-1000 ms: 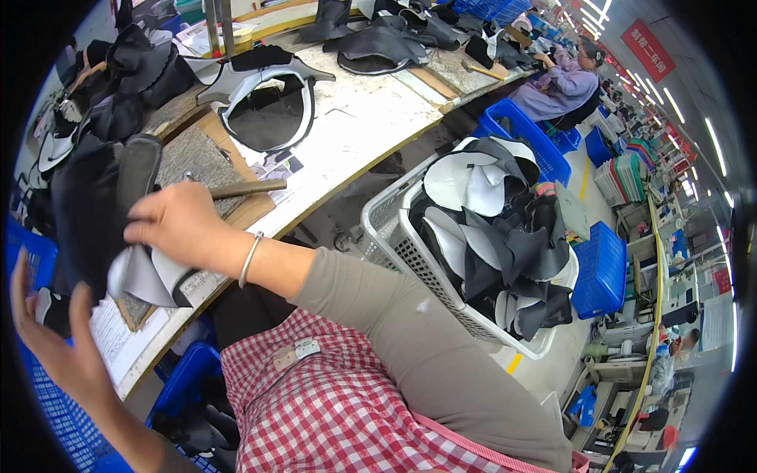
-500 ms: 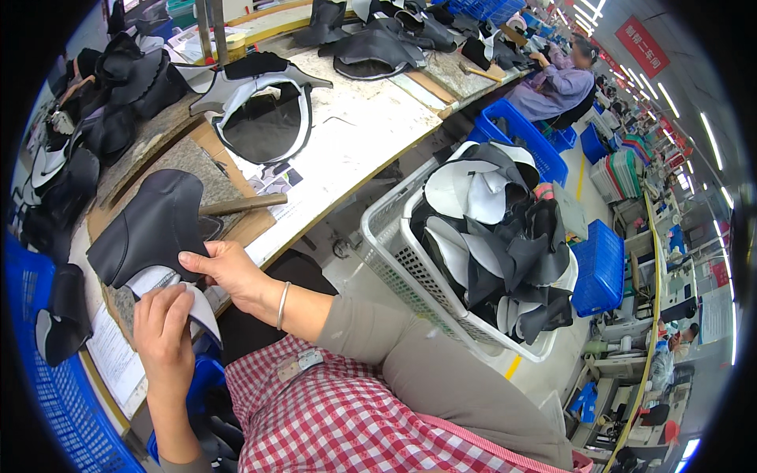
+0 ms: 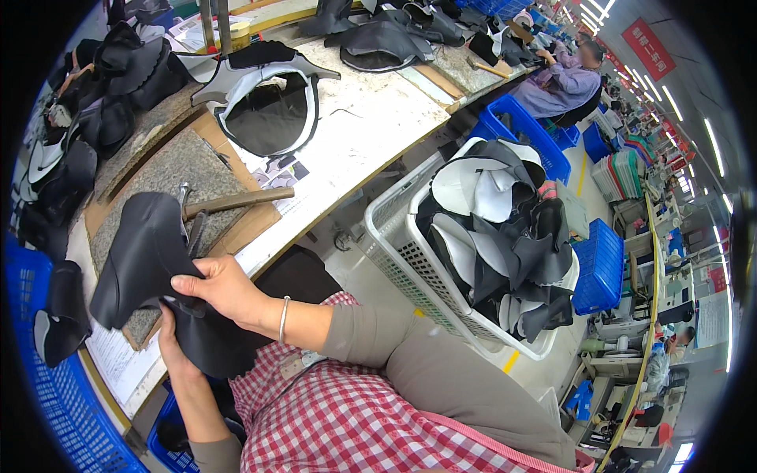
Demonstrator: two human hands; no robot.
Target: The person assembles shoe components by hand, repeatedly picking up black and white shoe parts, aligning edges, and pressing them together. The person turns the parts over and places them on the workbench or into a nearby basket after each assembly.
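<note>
A black shoe upper (image 3: 146, 256) of smooth leather-like material is held over the near edge of the bench. My right hand (image 3: 225, 296) pinches its middle, thumb on top. From below, my left hand (image 3: 180, 347) grips the folded lower part, its fingers mostly hidden behind the material. Just beyond the upper, a hammer (image 3: 240, 202) with a wooden handle lies on a speckled stone slab (image 3: 158, 169). A dark, narrow tool (image 3: 197, 231) shows beside the hammer, partly covered by the upper.
A grey-and-black upper (image 3: 272, 110) stands opened on the white bench (image 3: 363, 130). Black uppers (image 3: 118, 75) pile up at the left, above a blue basket (image 3: 59, 394). To the right, a white crate (image 3: 394, 236) holds several pieces. A co-worker (image 3: 560, 83) sits farther off.
The upper has been turned, so its white lining no longer shows and its black side faces up. My left hand has shifted down and under it. More of the hammer is uncovered.
</note>
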